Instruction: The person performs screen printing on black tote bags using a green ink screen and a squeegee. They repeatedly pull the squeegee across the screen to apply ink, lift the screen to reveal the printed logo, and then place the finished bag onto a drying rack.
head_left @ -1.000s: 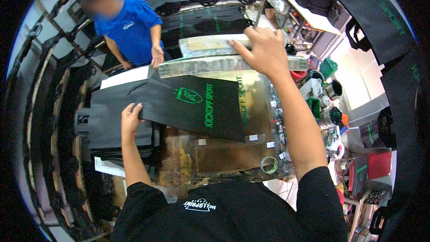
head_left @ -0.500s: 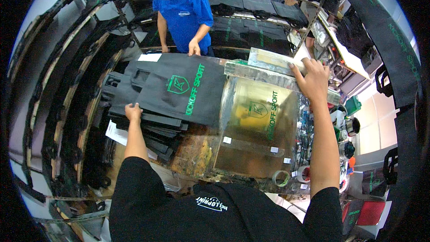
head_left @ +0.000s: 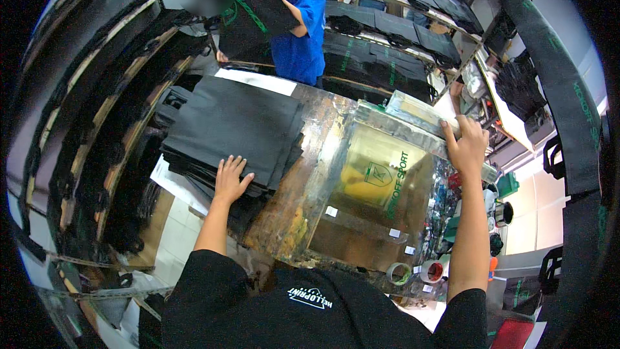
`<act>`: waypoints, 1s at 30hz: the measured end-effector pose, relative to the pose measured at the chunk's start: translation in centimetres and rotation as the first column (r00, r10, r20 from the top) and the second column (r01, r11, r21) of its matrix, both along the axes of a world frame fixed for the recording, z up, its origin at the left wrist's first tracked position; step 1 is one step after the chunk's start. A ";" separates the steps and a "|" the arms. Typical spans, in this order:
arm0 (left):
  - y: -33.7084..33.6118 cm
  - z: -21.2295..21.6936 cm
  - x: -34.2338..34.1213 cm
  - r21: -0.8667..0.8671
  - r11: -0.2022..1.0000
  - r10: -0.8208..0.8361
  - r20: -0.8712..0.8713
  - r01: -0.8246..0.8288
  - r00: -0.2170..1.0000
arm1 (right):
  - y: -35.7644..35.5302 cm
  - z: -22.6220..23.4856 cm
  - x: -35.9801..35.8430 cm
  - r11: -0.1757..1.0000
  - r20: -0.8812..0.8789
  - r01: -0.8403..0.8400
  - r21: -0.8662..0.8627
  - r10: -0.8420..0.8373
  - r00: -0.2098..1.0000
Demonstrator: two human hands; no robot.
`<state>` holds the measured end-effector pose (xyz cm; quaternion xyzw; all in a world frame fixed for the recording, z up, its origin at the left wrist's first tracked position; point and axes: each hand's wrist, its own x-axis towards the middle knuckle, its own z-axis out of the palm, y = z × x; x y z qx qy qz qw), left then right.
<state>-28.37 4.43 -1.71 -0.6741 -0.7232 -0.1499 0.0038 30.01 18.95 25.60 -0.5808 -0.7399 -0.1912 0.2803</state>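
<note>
My left hand [head_left: 232, 181] lies flat with fingers spread on the near edge of a stack of black fabric bags [head_left: 236, 116], whose top bag shows a plain face. To the right, a printing screen [head_left: 361, 220] with yellowish mesh and a green design rests low on the worktable. My right hand [head_left: 466, 145] is closed round the right end of a long pale squeegee [head_left: 416, 113] at the screen's far edge. Its fingers curl over the far side, partly hidden. Beyond the stack, a co-worker in a blue shirt [head_left: 310, 32] holds up a printed black bag [head_left: 258, 22].
Two tape rolls [head_left: 431, 271] sit at the table's near right corner. Tins [head_left: 502, 213] and a green container [head_left: 507, 185] stand along the right. Racks [head_left: 97, 123] loaded with black bags rise at the left and back. White paper [head_left: 258, 81] shows beyond the stack.
The co-worker has lifted the printed bag off the stack, baring a plain one. My left hand has moved right and flattened onto the stack. My right hand stays at the squeegee; the view has shifted.
</note>
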 end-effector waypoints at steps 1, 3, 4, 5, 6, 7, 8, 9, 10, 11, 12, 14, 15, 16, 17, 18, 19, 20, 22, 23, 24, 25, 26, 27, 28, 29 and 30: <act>0.1 -0.2 0.1 -0.009 1.000 0.005 0.011 -0.005 1.000 | 0.0 -0.3 0.3 1.000 0.009 -0.001 0.015 0.001 1.000; 0.2 -0.7 -0.2 0.051 0.999 0.010 0.052 -0.013 0.999 | -0.1 -0.4 0.4 1.000 0.012 -0.006 0.031 0.006 1.000; 0.4 -1.0 -0.5 0.083 0.996 0.013 0.069 -0.019 0.998 | -0.2 -0.2 0.2 1.000 0.012 -0.011 0.024 0.011 1.000; 0.5 -1.2 -0.9 0.086 0.995 0.049 0.092 -0.057 0.995 | -0.2 -0.1 0.0 1.000 0.012 -0.014 0.018 0.014 1.000; 1.1 -0.8 -1.0 0.090 0.992 0.074 0.113 -0.084 0.991 | -0.4 0.0 0.1 1.000 0.010 -0.006 0.012 0.006 1.000; 1.7 -0.3 -1.1 0.094 0.989 0.097 0.134 -0.110 0.986 | -0.5 0.0 0.1 0.999 0.008 -0.021 0.026 0.020 1.000; 2.4 0.4 -1.7 0.077 0.987 0.130 0.159 -0.144 0.979 | -0.4 0.0 -0.1 0.999 0.005 -0.034 0.040 0.033 0.999; 3.4 2.3 -1.4 0.052 0.985 0.150 0.186 -0.162 0.971 | -0.6 -0.2 0.2 0.998 0.006 -0.032 0.047 0.031 0.999; 3.9 4.3 -1.3 0.029 0.982 0.176 0.207 -0.186 0.962 | -0.6 -0.3 0.1 0.999 -0.005 -0.032 0.033 0.032 0.999; 4.2 5.5 -0.4 0.380 0.925 -0.034 0.071 0.004 0.997 | -0.5 -0.2 -0.1 0.999 -0.013 -0.029 0.020 0.030 0.999; 4.6 7.2 1.2 0.290 0.956 -0.073 0.100 0.041 0.992 | -0.4 -0.2 0.0 1.000 -0.014 -0.022 0.001 0.022 1.000; 5.3 10.6 5.6 0.109 0.988 -0.131 0.165 0.114 0.978 | -0.1 -0.5 0.3 1.000 0.007 -0.005 0.013 0.005 1.000; 5.6 10.6 7.7 0.134 0.970 -0.224 0.168 0.203 0.960 | -0.3 -0.2 0.0 1.000 0.004 0.004 0.000 -0.004 1.000; 5.7 10.8 10.6 0.085 0.971 -0.235 0.154 0.225 0.960 | -0.3 -0.1 0.0 1.000 0.002 0.016 -0.012 -0.016 1.000; 5.8 10.5 13.2 0.000 0.968 -0.247 0.141 0.249 0.959 | -0.3 0.1 0.2 1.000 0.007 0.015 -0.013 -0.015 1.000; 5.9 8.6 15.4 0.024 0.954 -0.298 0.151 0.298 0.943 | -0.2 0.3 0.0 1.000 0.009 0.014 -0.013 -0.014 1.000; 5.7 8.0 18.6 0.062 0.936 -0.352 0.213 0.347 0.912 | -0.1 0.2 0.2 1.000 0.013 0.023 -0.020 -0.023 1.000; 5.7 7.3 21.7 -0.038 0.934 -0.346 0.151 0.355 0.926 | -0.1 0.3 0.3 0.999 0.020 0.031 -0.025 -0.030 0.999; 5.3 4.0 26.9 -0.096 0.893 -0.399 0.287 0.440 0.871 | 0.2 0.1 0.4 1.000 0.026 0.022 -0.013 -0.021 0.999; 4.8 0.6 28.8 0.006 0.892 -0.437 0.269 0.452 0.858 | 0.3 0.5 0.0 1.000 0.025 0.000 -0.009 0.000 1.000; 3.7 -3.0 30.6 0.108 0.876 -0.481 0.256 0.470 0.839 | 0.3 0.7 -0.2 1.000 0.029 -0.010 -0.007 0.010 1.000; 2.1 -4.2 32.2 -0.023 0.858 -0.500 0.195 0.513 0.844 | 0.4 0.1 0.6 1.000 0.045 0.001 0.024 -0.002 0.999; 0.7 -5.1 33.4 -0.149 0.832 -0.520 0.125 0.535 0.845 | 0.6 -0.4 1.1 0.998 0.061 0.002 0.062 -0.006 0.998; 0.0 -5.7 33.9 -0.274 0.802 -0.539 0.050 0.530 0.841 | 0.6 -0.7 1.1 0.997 0.047 -0.009 0.072 0.005 0.999; -0.2 -6.5 34.0 -0.269 0.783 -0.569 0.056 0.561 0.821 | 0.4 -1.0 0.8 0.997 0.039 -0.021 0.080 0.018 0.999; -0.3 -7.2 33.9 -0.263 0.764 -0.596 0.061 0.589 0.800 | 0.5 -1.0 0.8 0.996 0.032 -0.022 0.085 0.020 0.999; -0.8 -7.9 33.8 -0.261 0.741 -0.623 0.074 0.618 0.778 | 0.5 -1.0 0.8 0.996 0.027 -0.023 0.082 0.021 0.999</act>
